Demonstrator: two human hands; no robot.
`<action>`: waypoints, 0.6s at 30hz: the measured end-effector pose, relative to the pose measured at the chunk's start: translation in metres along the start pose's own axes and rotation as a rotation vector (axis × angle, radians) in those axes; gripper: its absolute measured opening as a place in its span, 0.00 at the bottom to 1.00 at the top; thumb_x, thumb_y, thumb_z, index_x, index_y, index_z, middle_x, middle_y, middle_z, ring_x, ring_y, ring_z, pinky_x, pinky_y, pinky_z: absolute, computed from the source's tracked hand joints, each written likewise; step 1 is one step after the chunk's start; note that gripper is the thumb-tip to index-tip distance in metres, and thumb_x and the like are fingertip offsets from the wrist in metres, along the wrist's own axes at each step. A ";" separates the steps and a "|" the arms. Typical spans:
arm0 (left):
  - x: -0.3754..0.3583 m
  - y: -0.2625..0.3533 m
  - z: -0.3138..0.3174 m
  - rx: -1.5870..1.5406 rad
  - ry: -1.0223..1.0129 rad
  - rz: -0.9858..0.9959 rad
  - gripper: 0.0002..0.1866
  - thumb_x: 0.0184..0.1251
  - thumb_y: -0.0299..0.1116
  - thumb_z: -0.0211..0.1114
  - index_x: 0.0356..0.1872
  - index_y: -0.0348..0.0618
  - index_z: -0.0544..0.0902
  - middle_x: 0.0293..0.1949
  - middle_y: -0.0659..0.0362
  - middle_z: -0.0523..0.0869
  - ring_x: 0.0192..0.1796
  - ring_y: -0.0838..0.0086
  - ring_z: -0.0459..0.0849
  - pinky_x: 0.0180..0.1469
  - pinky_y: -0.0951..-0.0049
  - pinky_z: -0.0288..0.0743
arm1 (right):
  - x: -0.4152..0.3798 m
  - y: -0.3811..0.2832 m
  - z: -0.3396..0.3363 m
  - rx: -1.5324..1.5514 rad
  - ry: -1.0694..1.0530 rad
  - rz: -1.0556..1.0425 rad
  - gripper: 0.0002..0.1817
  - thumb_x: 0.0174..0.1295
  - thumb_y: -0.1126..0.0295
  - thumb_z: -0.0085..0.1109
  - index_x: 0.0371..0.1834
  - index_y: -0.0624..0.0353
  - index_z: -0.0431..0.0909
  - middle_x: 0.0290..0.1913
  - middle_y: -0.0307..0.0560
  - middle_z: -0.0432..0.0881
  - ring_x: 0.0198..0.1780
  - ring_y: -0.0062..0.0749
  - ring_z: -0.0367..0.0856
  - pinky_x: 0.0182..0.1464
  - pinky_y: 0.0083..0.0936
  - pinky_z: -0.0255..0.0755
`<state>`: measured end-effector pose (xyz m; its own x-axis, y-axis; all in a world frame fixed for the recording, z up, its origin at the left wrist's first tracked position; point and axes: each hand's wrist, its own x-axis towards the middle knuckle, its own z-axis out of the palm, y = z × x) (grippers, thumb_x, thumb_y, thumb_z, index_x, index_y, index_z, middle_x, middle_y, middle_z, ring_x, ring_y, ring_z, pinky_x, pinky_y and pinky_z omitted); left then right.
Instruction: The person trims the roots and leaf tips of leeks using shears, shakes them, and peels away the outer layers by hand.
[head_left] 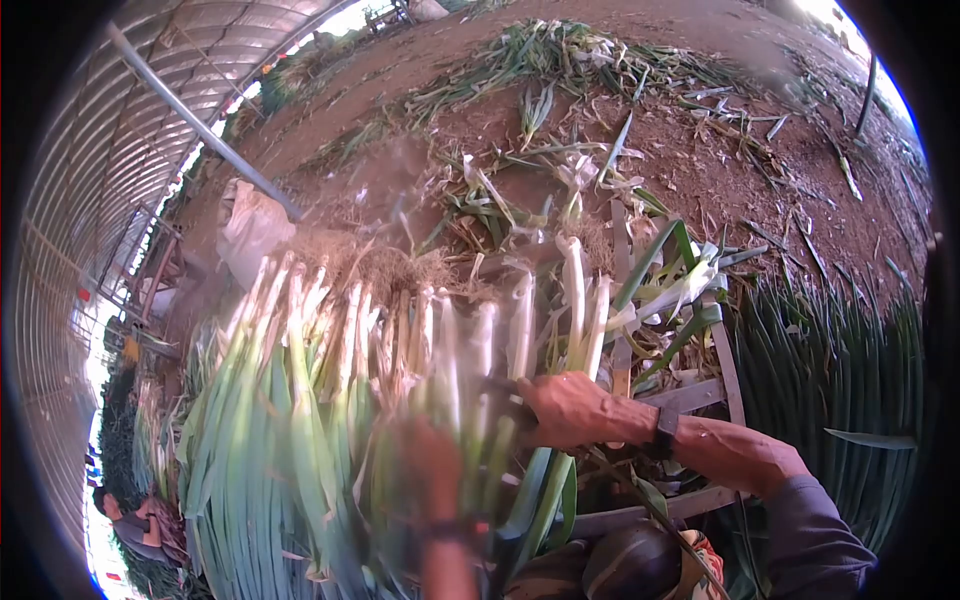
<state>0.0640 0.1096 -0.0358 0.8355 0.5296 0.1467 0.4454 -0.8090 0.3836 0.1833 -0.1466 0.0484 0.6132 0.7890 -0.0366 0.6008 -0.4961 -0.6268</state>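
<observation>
Many long leeks (pixel 300 370) with white stems and green leaves lie side by side, roots pointing away from me. My left hand (pixel 430 465) is over the leaves in the middle of the row, so smeared by motion that its fingers do not show. To its right, my right hand (pixel 565 405) is closed, with a blurred dark thing at its fingers that I cannot make out. Thinner white-stemmed leeks (pixel 575 310) lie just beyond and beside this hand. A dark band is on each wrist.
A wooden frame (pixel 690 395) with loose leaves stands at the right. Beyond it lies a dense green bundle (pixel 830 410). Trimmed leaves (pixel 560 60) are heaped on the brown soil. A metal pole (pixel 200 125) slants at the left; another person (pixel 140 525) is at the lower left.
</observation>
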 end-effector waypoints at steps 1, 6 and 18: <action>0.000 -0.002 0.001 0.025 0.031 0.060 0.20 0.66 0.27 0.63 0.59 0.35 0.77 0.50 0.36 0.85 0.55 0.39 0.83 0.57 0.51 0.76 | 0.005 0.003 0.002 -0.006 0.001 0.002 0.26 0.54 0.54 0.71 0.45 0.66 0.78 0.28 0.60 0.83 0.32 0.60 0.85 0.35 0.50 0.78; -0.003 0.008 -0.011 0.144 0.006 0.245 0.19 0.62 0.24 0.66 0.55 0.38 0.80 0.51 0.42 0.81 0.55 0.44 0.80 0.58 0.51 0.74 | 0.021 -0.001 -0.011 0.008 0.023 0.018 0.17 0.57 0.59 0.68 0.35 0.65 0.82 0.27 0.55 0.85 0.31 0.51 0.87 0.36 0.42 0.81; 0.008 0.029 -0.014 0.445 -0.211 0.277 0.14 0.69 0.39 0.59 0.37 0.39 0.87 0.35 0.43 0.86 0.43 0.44 0.85 0.50 0.46 0.77 | 0.019 -0.001 -0.024 0.078 -0.056 -0.012 0.26 0.56 0.56 0.67 0.51 0.64 0.80 0.29 0.57 0.85 0.30 0.53 0.86 0.36 0.46 0.80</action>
<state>0.0789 0.0935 -0.0106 0.9664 0.2567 -0.0154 0.2550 -0.9643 -0.0720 0.2067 -0.1394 0.0673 0.5754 0.8148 -0.0707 0.5648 -0.4584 -0.6862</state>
